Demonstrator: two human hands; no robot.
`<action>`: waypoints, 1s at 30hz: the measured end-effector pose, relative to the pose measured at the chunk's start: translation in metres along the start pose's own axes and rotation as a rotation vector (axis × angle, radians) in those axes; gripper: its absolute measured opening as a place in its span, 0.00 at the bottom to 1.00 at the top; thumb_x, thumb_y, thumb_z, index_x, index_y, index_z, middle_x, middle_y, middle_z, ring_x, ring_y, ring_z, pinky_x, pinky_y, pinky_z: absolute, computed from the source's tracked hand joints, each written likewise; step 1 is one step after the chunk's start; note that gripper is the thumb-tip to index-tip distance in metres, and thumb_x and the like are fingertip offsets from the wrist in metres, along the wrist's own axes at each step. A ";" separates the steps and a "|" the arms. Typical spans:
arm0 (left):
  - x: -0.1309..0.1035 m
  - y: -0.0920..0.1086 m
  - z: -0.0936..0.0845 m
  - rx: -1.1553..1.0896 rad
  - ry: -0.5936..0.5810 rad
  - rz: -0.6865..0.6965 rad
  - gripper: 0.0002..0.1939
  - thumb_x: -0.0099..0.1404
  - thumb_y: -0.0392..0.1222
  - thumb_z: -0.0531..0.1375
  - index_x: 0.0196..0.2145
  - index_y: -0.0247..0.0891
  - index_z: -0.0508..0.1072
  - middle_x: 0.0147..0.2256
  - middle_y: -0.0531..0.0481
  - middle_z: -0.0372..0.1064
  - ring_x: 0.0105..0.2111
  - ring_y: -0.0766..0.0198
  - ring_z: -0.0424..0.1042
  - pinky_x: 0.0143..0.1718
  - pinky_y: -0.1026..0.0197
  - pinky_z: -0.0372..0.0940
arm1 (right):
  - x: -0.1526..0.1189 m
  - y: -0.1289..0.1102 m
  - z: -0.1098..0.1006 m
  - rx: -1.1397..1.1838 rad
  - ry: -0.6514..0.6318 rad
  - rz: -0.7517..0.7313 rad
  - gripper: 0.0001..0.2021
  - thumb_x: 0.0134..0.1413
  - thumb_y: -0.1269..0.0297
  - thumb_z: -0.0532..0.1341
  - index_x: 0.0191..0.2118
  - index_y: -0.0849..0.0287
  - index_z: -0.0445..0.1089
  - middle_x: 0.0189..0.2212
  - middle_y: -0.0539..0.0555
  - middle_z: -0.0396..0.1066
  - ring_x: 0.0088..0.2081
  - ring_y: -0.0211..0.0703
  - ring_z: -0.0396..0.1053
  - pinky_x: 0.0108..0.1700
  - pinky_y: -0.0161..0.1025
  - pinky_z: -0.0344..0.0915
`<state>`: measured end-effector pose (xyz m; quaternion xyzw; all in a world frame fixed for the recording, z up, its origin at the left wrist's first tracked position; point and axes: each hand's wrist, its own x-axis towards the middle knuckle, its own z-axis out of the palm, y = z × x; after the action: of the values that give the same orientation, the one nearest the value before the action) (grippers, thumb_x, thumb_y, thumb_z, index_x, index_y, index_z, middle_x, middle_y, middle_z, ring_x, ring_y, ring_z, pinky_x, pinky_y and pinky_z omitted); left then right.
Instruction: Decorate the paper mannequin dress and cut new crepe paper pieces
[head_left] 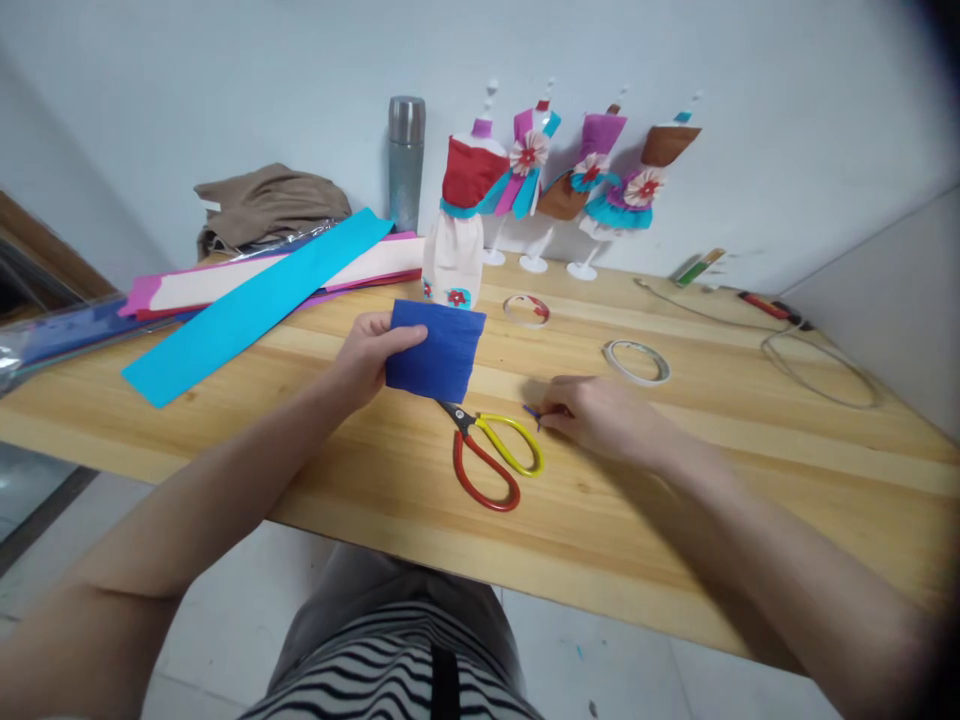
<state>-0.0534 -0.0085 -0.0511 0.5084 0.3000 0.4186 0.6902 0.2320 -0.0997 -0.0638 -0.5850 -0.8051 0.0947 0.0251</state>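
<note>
My left hand [375, 350] grips a dark blue crepe paper square [437, 352] by its left edge, thumb across the front. The square is held up over the table and hides the blades of the scissors [491, 450], which lie on the wood with one red and one yellow handle. To the right of the yellow handle, my right hand [581, 412] is low at the tabletop, its fingers pinched on a small blue scrap [533, 411]. Just behind the blue square stands a small dress form [459, 235] in a red top and cream skirt.
Three more dressed forms [592, 190] stand along the wall beside a steel flask [406, 165]. Coloured paper strips [259, 310] and a brown cloth [270, 205] lie at the left. Two tape rolls [636, 363], a cable [795, 375] and a red cutter [765, 306] are at the right.
</note>
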 end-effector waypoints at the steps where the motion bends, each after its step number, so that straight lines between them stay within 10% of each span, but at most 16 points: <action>1: 0.000 -0.001 0.000 0.006 -0.001 -0.002 0.17 0.47 0.50 0.73 0.28 0.32 0.79 0.25 0.43 0.78 0.28 0.51 0.79 0.31 0.54 0.73 | -0.002 -0.004 0.002 -0.013 0.005 0.013 0.08 0.58 0.69 0.56 0.29 0.57 0.69 0.30 0.56 0.74 0.30 0.43 0.69 0.32 0.37 0.57; 18: -0.003 0.002 0.004 -0.021 -0.001 -0.024 0.17 0.46 0.48 0.73 0.29 0.32 0.80 0.26 0.43 0.78 0.25 0.53 0.77 0.29 0.54 0.74 | -0.037 0.045 -0.034 0.408 0.158 0.581 0.11 0.60 0.61 0.53 0.27 0.57 0.64 0.18 0.54 0.68 0.19 0.40 0.62 0.30 0.41 0.58; 30: -0.003 0.001 0.004 -0.028 0.001 -0.033 0.19 0.45 0.49 0.73 0.30 0.31 0.80 0.28 0.41 0.79 0.27 0.52 0.79 0.29 0.54 0.74 | -0.028 0.034 -0.029 0.155 0.246 0.461 0.14 0.56 0.65 0.56 0.21 0.54 0.57 0.16 0.50 0.59 0.21 0.39 0.56 0.29 0.40 0.53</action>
<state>-0.0517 -0.0127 -0.0490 0.4935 0.3026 0.4114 0.7040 0.2774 -0.1122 -0.0397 -0.7563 -0.6320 0.0874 0.1450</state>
